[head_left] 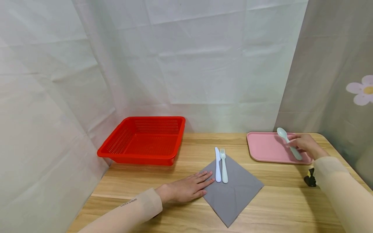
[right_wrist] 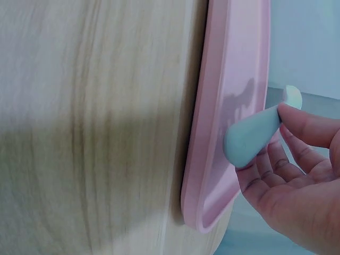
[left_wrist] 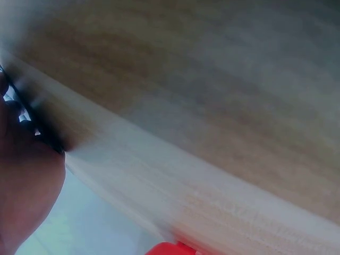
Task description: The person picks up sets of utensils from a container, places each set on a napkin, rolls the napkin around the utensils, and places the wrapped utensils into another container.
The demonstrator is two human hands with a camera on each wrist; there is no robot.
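Note:
Over the right part of a pink tray (head_left: 263,147), my right hand (head_left: 306,145) holds a pale green spoon (head_left: 291,147). The right wrist view shows the thumb and fingers pinching its handle (right_wrist: 249,139), raised off the tray floor. My left hand (head_left: 189,187) lies flat with fingers spread on the left corner of a grey napkin (head_left: 233,197). Just beyond those fingertips, a white knife (head_left: 218,168) and a pale green fork (head_left: 224,168) lie side by side on the napkin. In the left wrist view only part of the left hand (left_wrist: 29,186) shows, dark and blurred.
A red plastic basket (head_left: 151,145) with perforated sides stands at the back left of the wooden table (head_left: 180,216). Pale cloth (head_left: 204,64) hangs behind the table and along its sides. A small black object (head_left: 310,178) sits by the right wrist.

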